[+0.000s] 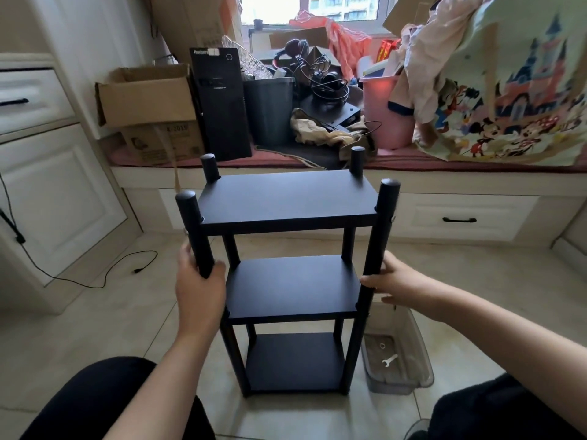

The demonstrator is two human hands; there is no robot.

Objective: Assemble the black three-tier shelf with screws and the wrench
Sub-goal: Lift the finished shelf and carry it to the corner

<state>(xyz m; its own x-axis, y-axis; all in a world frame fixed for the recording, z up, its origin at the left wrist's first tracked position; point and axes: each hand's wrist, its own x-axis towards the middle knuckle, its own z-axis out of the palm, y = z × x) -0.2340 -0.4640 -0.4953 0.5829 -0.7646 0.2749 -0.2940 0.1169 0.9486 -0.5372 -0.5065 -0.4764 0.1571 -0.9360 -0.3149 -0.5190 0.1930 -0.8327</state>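
Head view, shelf: the black three-tier shelf of flat boards and round posts stands upright on the tiled floor between your knees, all three boards level and seated on four posts; to your eye it looks fully put together.
Long axis: vertical, running from the bottom board near your lap up to the post tops in front of the window seat.
Left hand: your left hand wraps the near-left black post between the top and middle boards, fingers curled round it.
Right hand: your right hand meets the near-right black post at the same height, fingers bent against it; whether they fully close around it is hidden behind the post.
Balance: both hands sit equally near, one per side, so any lift or shift should come straight up the posts.
Clear plastic tray: rests on the floor just right of the shelf's foot.
Small white flat wrench: lies inside that tray, untouched.
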